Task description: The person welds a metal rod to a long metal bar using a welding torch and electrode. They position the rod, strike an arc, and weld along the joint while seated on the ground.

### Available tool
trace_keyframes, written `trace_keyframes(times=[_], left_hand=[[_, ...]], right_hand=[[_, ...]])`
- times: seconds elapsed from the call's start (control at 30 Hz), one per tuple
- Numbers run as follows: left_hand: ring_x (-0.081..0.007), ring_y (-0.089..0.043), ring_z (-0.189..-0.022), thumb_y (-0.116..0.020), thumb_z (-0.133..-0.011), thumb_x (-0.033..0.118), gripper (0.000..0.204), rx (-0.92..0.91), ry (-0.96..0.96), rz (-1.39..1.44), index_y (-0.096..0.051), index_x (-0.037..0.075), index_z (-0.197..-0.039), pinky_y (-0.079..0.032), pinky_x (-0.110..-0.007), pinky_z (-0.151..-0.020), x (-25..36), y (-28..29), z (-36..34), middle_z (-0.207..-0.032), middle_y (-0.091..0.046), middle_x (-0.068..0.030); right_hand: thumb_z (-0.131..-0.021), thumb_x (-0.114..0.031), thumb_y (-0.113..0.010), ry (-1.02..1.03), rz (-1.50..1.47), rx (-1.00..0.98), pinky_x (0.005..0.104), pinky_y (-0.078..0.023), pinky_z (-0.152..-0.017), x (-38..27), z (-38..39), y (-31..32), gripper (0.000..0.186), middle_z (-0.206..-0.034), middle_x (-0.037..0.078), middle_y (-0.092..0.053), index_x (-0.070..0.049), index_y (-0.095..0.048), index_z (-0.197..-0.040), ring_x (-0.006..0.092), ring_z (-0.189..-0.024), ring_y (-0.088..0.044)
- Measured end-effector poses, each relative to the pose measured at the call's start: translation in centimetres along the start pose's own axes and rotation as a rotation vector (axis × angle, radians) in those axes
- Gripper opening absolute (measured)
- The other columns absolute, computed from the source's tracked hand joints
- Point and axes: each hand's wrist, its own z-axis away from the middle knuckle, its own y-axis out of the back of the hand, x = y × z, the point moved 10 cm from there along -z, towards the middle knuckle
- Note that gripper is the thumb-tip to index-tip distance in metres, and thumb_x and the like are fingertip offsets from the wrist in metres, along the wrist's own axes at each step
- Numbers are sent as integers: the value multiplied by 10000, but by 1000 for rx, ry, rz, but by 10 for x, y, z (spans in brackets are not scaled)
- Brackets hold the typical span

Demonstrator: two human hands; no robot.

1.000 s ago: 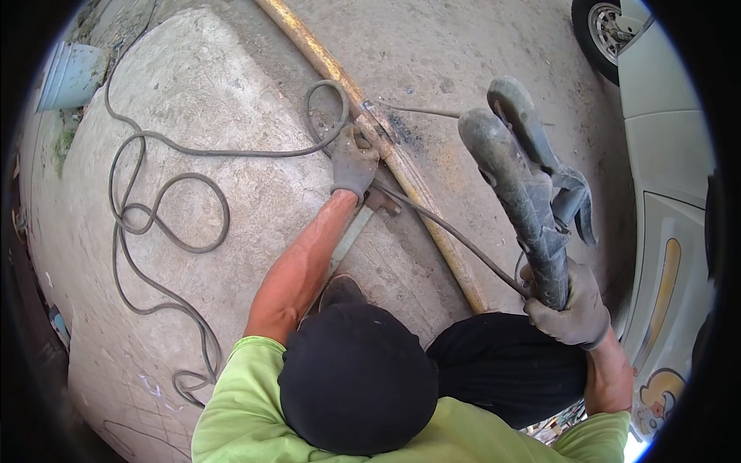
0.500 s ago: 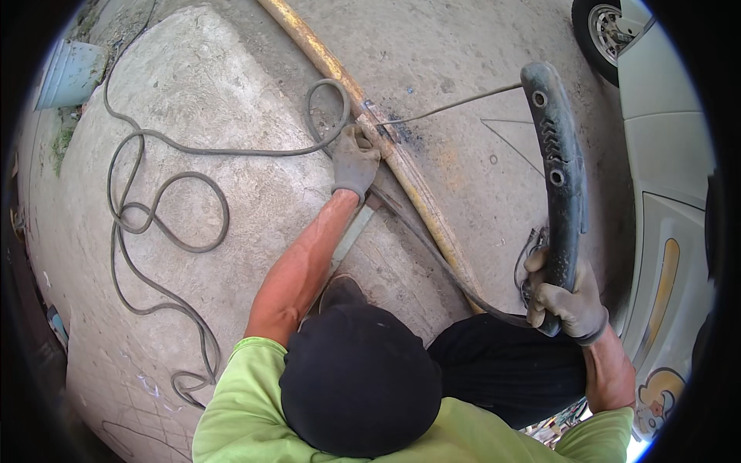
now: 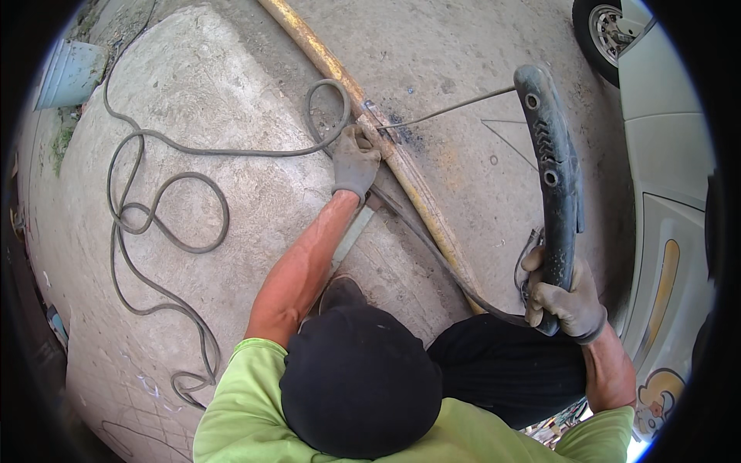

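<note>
My right hand [image 3: 566, 299], in a grey work glove, is wrapped round the lower end of a long black welding electrode holder [image 3: 549, 158]. From the holder's far end a thin welding electrode [image 3: 455, 106] runs left to a joint on a rusty yellow-brown pipe [image 3: 417, 189]. My left hand [image 3: 356, 162], gloved too, is closed against the near side of the pipe beside this joint. Its fingers curl inward, and what they hold is hidden. A dark cable [image 3: 432, 255] leads from the holder's lower end up along the pipe, toward my left hand.
More of the cable lies in loops on a pale concrete slab [image 3: 255, 201] at left. A light blue bucket [image 3: 71, 76] stands far left. A pale vehicle [image 3: 665, 147] with a black tyre [image 3: 598, 35] borders the right side. A flat metal bar [image 3: 351, 241] lies below my left wrist.
My right hand has shifted the electrode holder slightly left, and the electrode's tip has slid a little left at the pipe joint. My left hand has stayed in place.
</note>
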Motion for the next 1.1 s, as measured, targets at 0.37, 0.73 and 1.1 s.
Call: trace_keyframes(times=[0.37,0.73,1.1], left_hand=[[-274,-746,-1000,-812,-834,54,496,-7,12,-17,-594,25,-1280,-600,-406,-904,-1,-1,-1,-1088,-749,-144],[-269,-740,-1006,-817,-840,72,493,-12,28,34,-597,20,-1278,-598,-399,-897,-2,-3,-1,-1092,-740,-137],[-271,-751,-983,-836,-838,67,512,0,-35,-11,-597,27,-1289,-601,-407,-897,-4,-4,-3,-1114,-747,-146]], right_hand=[[-788,-78,-741,46,368,27,293,-541,-614,-8,1,4,365,-749,72,-688,26,-665,-1129,138,-626,-679],[-828,-38,-694,-27,155,-5,302,-558,-581,-2,2,0,413,-777,100,-704,64,-602,-1217,150,-584,-687],[-905,-83,-643,54,-398,-22,384,-596,-547,2,-1,3,416,-723,91,-586,59,-535,-1281,215,-496,-623]])
